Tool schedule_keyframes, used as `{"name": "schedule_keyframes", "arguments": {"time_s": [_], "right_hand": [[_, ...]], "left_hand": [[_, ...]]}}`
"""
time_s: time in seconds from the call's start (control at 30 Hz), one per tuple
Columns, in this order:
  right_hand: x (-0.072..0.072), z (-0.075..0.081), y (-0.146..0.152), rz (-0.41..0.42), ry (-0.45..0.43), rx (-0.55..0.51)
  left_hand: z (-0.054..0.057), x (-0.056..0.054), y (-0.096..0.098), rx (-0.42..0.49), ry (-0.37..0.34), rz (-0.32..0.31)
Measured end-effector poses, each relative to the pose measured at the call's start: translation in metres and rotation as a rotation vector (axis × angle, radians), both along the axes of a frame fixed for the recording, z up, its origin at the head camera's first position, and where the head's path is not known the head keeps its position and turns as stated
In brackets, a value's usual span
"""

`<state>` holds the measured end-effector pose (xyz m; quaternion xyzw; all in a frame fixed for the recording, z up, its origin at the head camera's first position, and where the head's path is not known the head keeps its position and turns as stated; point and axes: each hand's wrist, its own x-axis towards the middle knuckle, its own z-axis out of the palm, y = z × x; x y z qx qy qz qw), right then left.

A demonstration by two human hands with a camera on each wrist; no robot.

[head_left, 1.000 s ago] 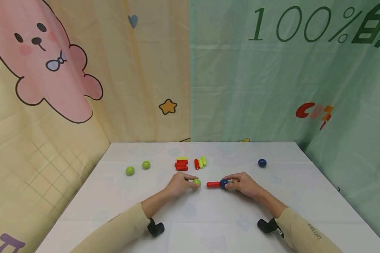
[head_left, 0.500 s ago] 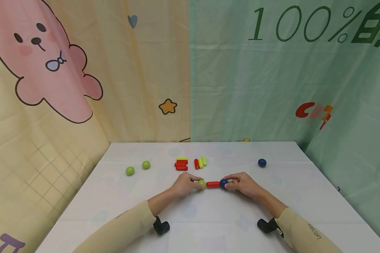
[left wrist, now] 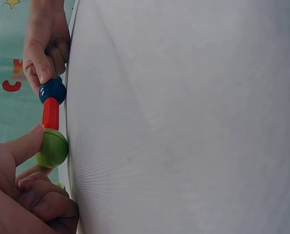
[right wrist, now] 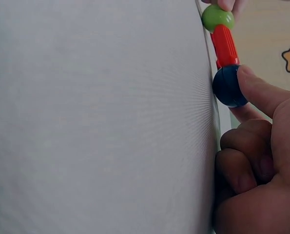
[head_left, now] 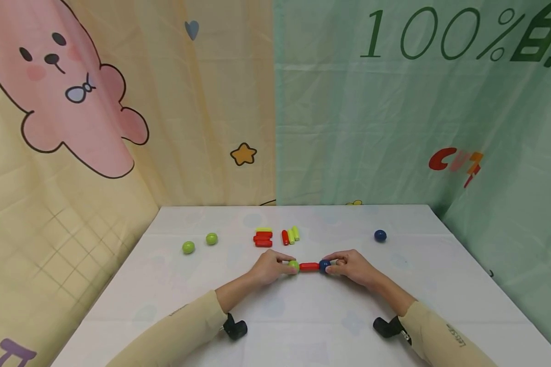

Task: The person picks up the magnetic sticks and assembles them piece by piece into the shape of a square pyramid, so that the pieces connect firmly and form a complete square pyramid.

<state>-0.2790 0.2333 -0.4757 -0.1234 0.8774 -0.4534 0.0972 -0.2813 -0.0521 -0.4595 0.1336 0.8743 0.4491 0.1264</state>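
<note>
My left hand (head_left: 267,267) pinches a green ball (left wrist: 52,148) between thumb and index finger. The right hand (head_left: 352,266) pinches a dark blue ball (right wrist: 228,87) the same way, its other fingers curled under. Between the two balls lies a short red rod (head_left: 309,267), its ends right at each ball, so the three form one straight line across the table. In the left wrist view the red rod (left wrist: 50,113) shows ridges along its side. Both hands are low over the white table (head_left: 303,316).
Two more green balls (head_left: 189,247) lie at the left. Behind the hands are a stack of red and yellow-green rods (head_left: 263,239) and a smaller group of rods (head_left: 291,236). Another blue ball (head_left: 380,236) sits at the back right. Printed curtains (head_left: 349,127) stand behind the table.
My left hand has moved right with the green ball, closing the gap to the red rod's left end. The right hand and the blue ball have stayed in place.
</note>
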Motion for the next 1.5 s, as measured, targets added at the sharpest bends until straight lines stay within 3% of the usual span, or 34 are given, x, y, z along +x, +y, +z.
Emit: {"name": "schedule_keyframes", "arguments": {"time_s": [0.67, 1.5], "right_hand": [[0.0024, 0.0024, -0.0024, 0.005, -0.005, 0.006], [0.0019, 0.0017, -0.0025, 0.026, -0.005, 0.008]], "left_hand": [[-0.0022, -0.0008, -0.0028, -0.023, 0.039, -0.036], [-0.0033, -0.0010, -0.0047, 0.021, 0.013, -0.053]]}}
